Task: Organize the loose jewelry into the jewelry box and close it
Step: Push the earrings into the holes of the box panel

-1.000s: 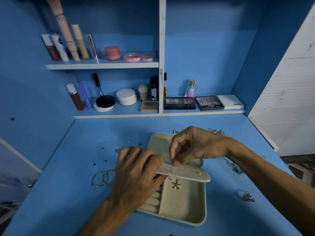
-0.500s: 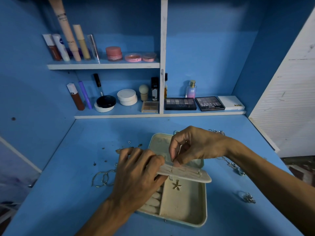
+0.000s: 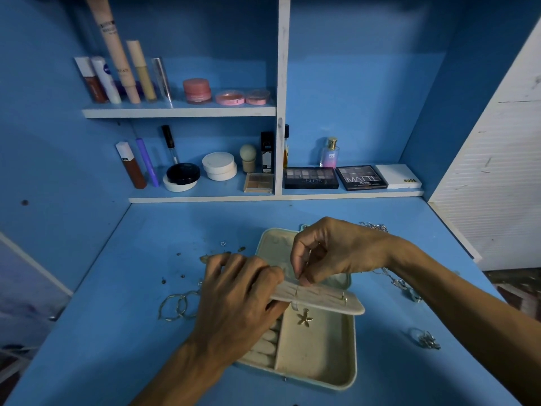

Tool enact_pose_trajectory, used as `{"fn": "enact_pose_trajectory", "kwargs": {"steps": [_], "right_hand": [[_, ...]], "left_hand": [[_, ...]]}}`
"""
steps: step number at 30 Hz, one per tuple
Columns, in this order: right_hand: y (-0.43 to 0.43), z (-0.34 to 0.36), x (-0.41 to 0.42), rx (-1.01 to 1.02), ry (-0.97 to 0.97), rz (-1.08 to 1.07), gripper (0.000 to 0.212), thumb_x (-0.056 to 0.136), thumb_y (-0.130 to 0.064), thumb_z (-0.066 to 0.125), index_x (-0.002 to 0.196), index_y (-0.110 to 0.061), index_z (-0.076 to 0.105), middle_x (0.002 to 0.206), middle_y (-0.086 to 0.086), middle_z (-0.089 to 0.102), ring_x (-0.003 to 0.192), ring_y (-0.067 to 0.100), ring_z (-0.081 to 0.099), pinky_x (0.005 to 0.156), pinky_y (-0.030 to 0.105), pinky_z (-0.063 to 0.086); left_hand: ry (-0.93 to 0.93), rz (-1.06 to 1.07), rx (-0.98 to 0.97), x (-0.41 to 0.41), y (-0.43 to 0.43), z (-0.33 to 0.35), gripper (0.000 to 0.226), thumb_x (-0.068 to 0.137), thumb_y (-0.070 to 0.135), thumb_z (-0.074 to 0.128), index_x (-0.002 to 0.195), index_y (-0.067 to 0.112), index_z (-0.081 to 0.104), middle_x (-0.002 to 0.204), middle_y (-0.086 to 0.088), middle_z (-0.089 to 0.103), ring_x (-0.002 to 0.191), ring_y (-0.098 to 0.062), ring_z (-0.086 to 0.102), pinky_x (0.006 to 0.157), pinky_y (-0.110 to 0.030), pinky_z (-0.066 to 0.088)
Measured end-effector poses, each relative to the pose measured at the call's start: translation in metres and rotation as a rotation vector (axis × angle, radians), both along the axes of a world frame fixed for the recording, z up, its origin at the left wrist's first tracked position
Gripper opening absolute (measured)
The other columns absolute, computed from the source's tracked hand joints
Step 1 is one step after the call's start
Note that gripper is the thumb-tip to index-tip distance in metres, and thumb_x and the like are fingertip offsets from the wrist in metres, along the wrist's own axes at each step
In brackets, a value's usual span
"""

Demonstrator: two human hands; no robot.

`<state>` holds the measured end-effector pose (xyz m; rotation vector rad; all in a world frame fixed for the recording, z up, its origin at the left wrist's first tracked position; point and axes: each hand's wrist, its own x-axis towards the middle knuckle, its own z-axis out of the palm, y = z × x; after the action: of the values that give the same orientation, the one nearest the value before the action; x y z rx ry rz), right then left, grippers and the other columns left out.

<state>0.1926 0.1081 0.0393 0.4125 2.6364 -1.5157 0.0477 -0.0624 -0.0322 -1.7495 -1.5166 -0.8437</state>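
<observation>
A cream jewelry box (image 3: 319, 373) lies open on the blue desk, its lid (image 3: 272, 241) flat behind it. My left hand (image 3: 240, 297) grips the left end of the box's earring flap (image 3: 330, 300), holding it raised over the tray. My right hand (image 3: 330, 253) pinches a thin earring post (image 3: 297, 288) at the flap's surface. A gold flower earring (image 3: 304, 317) hangs under the flap. Another small stud (image 3: 344, 297) sits in the flap at the right. Ring rolls (image 3: 263, 347) show at the tray's left.
Silver hoops (image 3: 175, 307) lie left of the box, small studs (image 3: 224, 244) behind them. Chains (image 3: 404, 284) and a silver piece (image 3: 427, 341) lie to the right. Shelves at the back hold cosmetics and palettes (image 3: 361, 177). A white panel (image 3: 497, 171) stands at right.
My right hand's fingers have shifted slightly at the flap, with the thin post now showing below the fingertips. My left hand keeps the flap raised. The view has drifted a little.
</observation>
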Motion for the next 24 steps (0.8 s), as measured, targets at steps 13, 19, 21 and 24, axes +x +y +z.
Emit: {"fn": "enact_pose_trajectory", "kwargs": {"steps": [13,19,21,24], "right_hand": [[0.0004,-0.0012,-0.0001,-0.023,0.008,0.003,0.016,0.079,0.002,0.079,0.090,-0.008,0.074,0.085,0.002,0.073,0.077,0.012,0.067,0.073,0.024,0.053],[0.0002,-0.0007,0.0001,-0.027,0.007,0.012,0.017,0.079,0.003,0.079,0.089,-0.010,0.074,0.084,0.001,0.073,0.076,0.010,0.066,0.073,0.023,0.053],[0.0008,-0.0020,0.0012,-0.042,0.018,-0.003,0.016,0.079,0.002,0.080,0.089,-0.007,0.073,0.083,0.001,0.073,0.076,0.009,0.066,0.073,0.023,0.053],[0.0012,-0.0039,0.0018,-0.049,0.024,-0.012,0.016,0.079,0.002,0.080,0.090,-0.007,0.073,0.083,0.001,0.073,0.076,0.010,0.066,0.073,0.023,0.053]], "left_hand": [[-0.006,0.011,-0.019,-0.0005,0.0002,-0.0024,0.018,0.098,0.039,0.049,0.095,0.021,0.050,0.079,0.000,0.064,0.075,-0.020,0.061,0.075,-0.037,0.039],[-0.013,0.003,-0.011,0.0000,0.0005,-0.0024,0.022,0.100,0.042,0.048,0.095,0.021,0.051,0.079,0.000,0.063,0.074,-0.021,0.060,0.073,-0.038,0.040],[-0.020,0.001,-0.011,-0.0001,0.0007,-0.0020,0.024,0.101,0.044,0.045,0.096,0.021,0.051,0.079,0.000,0.064,0.076,-0.020,0.059,0.075,-0.037,0.039],[-0.018,0.000,-0.013,0.0001,0.0002,-0.0020,0.022,0.100,0.041,0.047,0.096,0.021,0.051,0.080,0.000,0.064,0.077,-0.020,0.059,0.075,-0.036,0.039]]}}
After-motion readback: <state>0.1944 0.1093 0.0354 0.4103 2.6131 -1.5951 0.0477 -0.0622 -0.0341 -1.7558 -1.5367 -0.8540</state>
